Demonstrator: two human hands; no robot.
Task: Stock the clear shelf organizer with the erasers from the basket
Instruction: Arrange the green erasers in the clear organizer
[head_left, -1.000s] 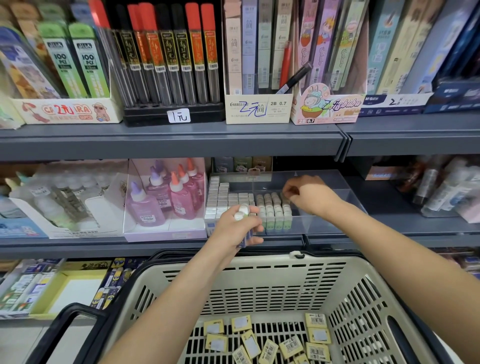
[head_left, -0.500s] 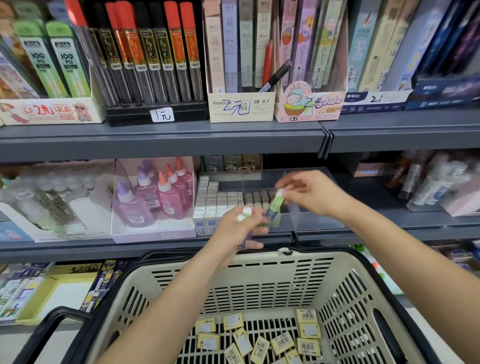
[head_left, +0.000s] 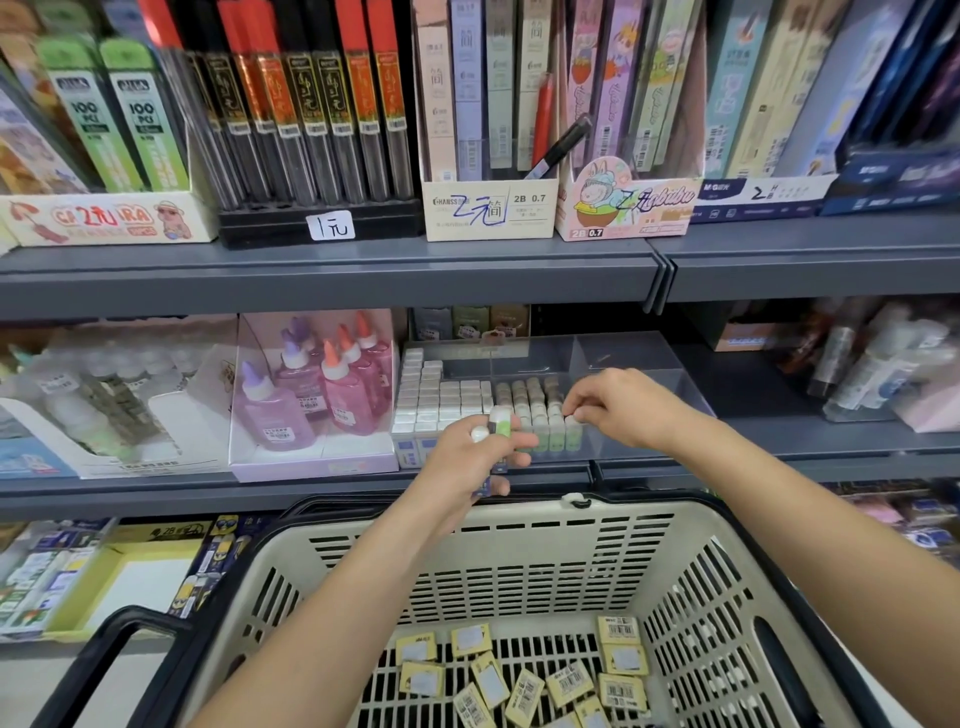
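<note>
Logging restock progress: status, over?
Left hand grips spare erasers. Right hand pinches eraser, front row of clear organizer. Yellow erasers lie in basket. Nothing blocking.

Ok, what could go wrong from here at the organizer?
1. The right hand pinches an eraser at the end of the upright row in the clear organizer; a nudge could topple its neighbours.
2. The left hand grips several erasers at once; one might slip and drop towards the basket.

head view, over basket (head_left: 623, 514), facing shelf (head_left: 332, 275)
</note>
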